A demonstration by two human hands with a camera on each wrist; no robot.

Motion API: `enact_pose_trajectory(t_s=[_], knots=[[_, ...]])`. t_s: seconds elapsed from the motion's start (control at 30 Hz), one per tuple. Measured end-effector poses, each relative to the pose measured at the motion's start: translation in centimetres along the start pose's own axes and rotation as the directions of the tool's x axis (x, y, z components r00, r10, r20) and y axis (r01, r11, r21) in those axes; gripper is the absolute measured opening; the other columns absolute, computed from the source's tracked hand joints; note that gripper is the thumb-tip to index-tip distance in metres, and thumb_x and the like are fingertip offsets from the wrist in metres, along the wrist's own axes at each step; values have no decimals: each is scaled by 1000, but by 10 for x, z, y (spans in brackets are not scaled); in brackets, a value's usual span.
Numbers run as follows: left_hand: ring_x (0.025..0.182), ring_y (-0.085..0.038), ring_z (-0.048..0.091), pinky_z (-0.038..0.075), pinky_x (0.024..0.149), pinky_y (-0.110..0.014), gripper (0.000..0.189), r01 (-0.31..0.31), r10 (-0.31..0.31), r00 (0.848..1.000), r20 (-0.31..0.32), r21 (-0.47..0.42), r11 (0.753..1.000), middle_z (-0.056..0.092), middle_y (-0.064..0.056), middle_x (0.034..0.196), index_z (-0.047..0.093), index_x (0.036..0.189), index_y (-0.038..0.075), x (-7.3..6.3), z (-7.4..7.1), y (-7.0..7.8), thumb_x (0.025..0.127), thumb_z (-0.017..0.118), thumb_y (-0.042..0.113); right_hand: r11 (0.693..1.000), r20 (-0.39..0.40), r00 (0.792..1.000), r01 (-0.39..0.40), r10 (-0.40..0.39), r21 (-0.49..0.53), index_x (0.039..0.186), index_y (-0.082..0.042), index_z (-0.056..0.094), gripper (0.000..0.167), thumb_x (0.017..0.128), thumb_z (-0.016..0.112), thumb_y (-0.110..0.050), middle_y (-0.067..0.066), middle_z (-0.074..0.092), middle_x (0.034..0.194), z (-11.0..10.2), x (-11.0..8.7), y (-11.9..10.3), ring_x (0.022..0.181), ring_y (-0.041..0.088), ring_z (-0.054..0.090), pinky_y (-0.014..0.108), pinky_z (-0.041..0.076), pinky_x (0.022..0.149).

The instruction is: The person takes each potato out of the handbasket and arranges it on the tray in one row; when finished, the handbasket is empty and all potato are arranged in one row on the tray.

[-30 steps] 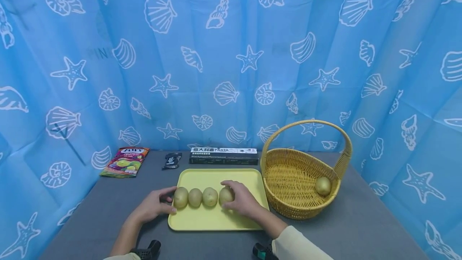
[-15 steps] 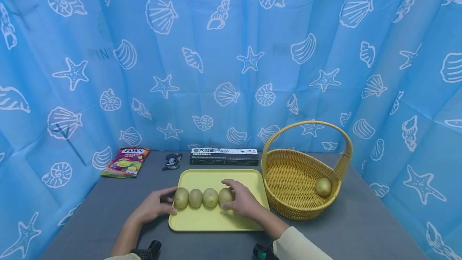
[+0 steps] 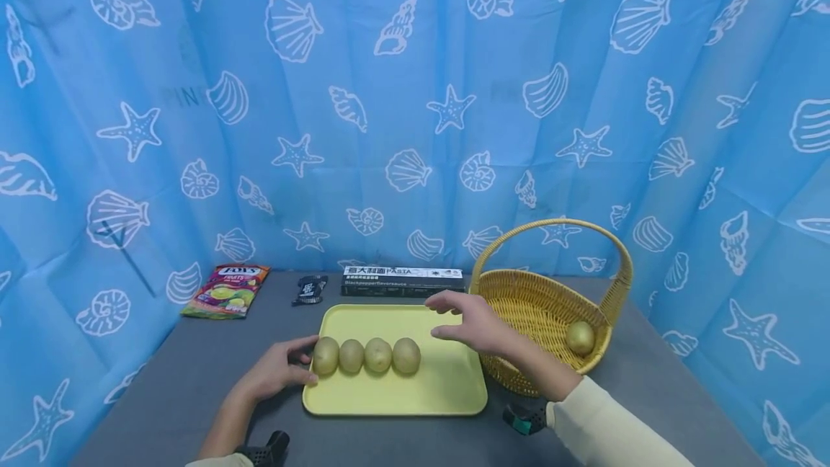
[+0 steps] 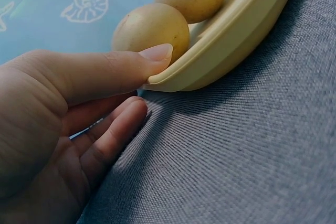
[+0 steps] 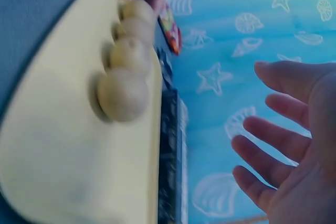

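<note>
Several potatoes lie in a row across the yellow tray, starting at its left rim. At that rim is my left hand, its thumb over the edge beside the end potato and other fingers below the rim outside, holding the tray's edge. The index finger is mostly hidden in the left wrist view. My right hand is in the air over the tray's right side, near the wicker basket. Its fingers are spread apart, and it holds nothing. One potato sits in the basket.
Behind the tray lies a black-and-white pasta box. To its left are a small black wrapped packet and a colourful sweets bag. A blue shell-print curtain hangs behind the grey table. The basket's tall handle arches upward.
My right hand has let go of the right-end potato and moved right and up toward the basket. The left hand and the row of potatoes stay as they were.
</note>
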State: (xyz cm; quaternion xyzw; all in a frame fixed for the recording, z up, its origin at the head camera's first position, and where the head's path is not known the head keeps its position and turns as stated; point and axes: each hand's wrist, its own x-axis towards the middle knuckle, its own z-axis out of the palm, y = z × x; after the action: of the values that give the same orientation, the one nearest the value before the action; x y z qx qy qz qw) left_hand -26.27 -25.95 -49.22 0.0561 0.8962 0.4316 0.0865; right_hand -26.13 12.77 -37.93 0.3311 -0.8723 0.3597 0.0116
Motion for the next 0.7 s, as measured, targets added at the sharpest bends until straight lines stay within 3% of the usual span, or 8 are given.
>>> enact_pose_trajectory(t_s=[0.5,0.7], knots=[[91,-20,55,43,81,-39,78,-1,1,1000,6,-13,1000,62,-4,94,53,139,3,1,2,-2,70,85,22,996,70,996,-45,50,-73,122,-2,63,36,90,70,-18,9,67,108,-91,-22,24,101,27,63,43,49,86],[91,-19,55,44,81,-39,78,13,-13,1000,-10,-18,1000,62,-4,94,54,138,4,2,1,-2,69,86,22,991,100,989,-100,109,-87,122,-1,62,38,90,70,-21,11,66,113,-112,-29,46,107,31,62,44,49,88]])
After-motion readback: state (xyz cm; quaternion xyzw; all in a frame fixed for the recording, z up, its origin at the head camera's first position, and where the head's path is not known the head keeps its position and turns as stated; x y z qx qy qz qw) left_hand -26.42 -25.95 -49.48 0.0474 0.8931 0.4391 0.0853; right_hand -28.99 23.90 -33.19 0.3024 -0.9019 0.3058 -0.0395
